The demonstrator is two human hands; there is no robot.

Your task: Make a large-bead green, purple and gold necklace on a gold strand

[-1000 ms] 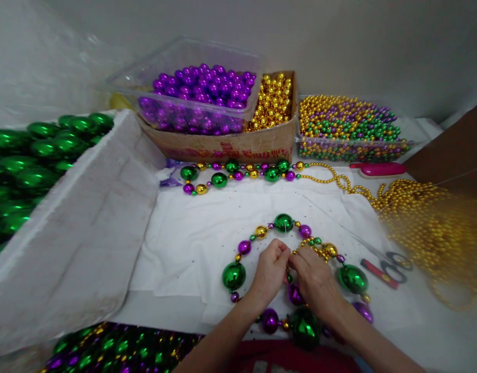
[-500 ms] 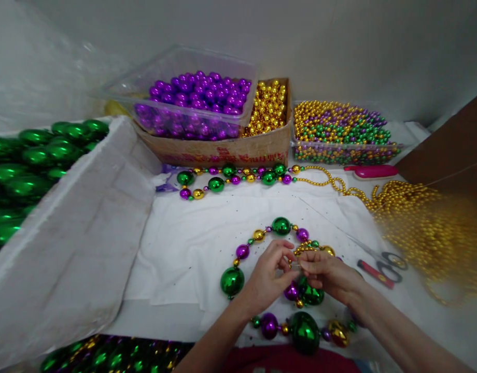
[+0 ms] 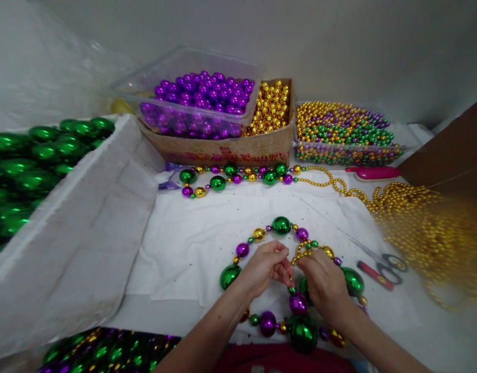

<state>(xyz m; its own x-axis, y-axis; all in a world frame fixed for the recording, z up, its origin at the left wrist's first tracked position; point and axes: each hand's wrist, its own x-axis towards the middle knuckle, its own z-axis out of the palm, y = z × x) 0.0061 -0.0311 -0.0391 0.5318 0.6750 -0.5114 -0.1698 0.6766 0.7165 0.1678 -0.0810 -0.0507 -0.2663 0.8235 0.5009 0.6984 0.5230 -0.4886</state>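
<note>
Head view has my left hand (image 3: 264, 267) and right hand (image 3: 324, 282) meeting fingertip to fingertip, each pinched on the bead necklace (image 3: 281, 225) near its small gold beads (image 3: 300, 252), its loop lying on the white cloth (image 3: 192, 243) before me. I judge this a knotting step at the join; the next move calls for holding both pinches tight so no bead slips.

This is looking like a little craft workshop: a bead-stringing bench (image 3: 436, 331) sitting against a bare wall (image 3: 339, 46). Stock in 3 colours is sitting heaped in a clear tub (image 3: 172, 120), a cardboard box (image 3: 223, 150), a plastic tray (image 3: 339, 154) and a white crate (image 3: 79, 217) — and scissors (image 3: 382, 261) are lying by a bead necklace (image 3: 281, 225) on the white cloth (image 3: 192, 233).
</note>
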